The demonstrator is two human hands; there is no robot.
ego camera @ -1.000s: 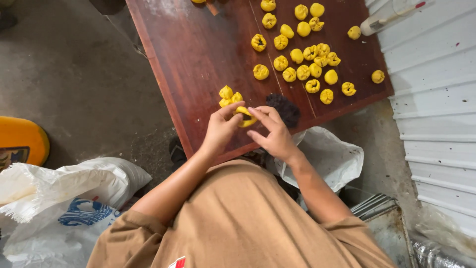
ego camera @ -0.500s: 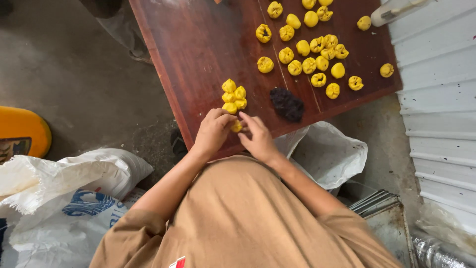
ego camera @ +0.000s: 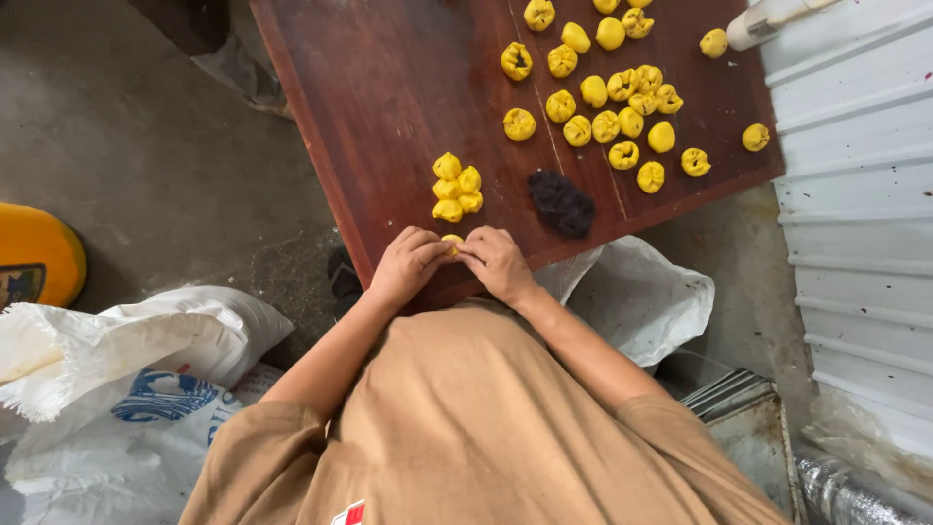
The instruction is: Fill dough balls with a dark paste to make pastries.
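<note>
My left hand (ego camera: pixel 406 264) and my right hand (ego camera: pixel 498 262) meet at the near edge of a dark red wooden board (ego camera: pixel 389 87). Both pinch one small yellow dough piece (ego camera: pixel 452 240) between their fingertips; most of it is hidden. Just beyond the hands sits a cluster of several shaped yellow pieces (ego camera: pixel 456 187). To its right lies a dark, almost black lump of filling (ego camera: pixel 562 203). Many more yellow pieces (ego camera: pixel 612 107) are spread over the far right of the board.
A white cylindrical object (ego camera: pixel 773 19) lies at the board's far right corner. White woven sacks (ego camera: pixel 146 360) lie on the concrete floor at the left, a white plastic bag (ego camera: pixel 641 297) at the right. A yellow container (ego camera: pixel 34 258) sits far left. A metal box (ego camera: pixel 748 428) stands lower right.
My hands have drawn back from beside the cluster to the board's near edge, still working the same dough piece. The view has shifted so the board sits higher in the frame.
</note>
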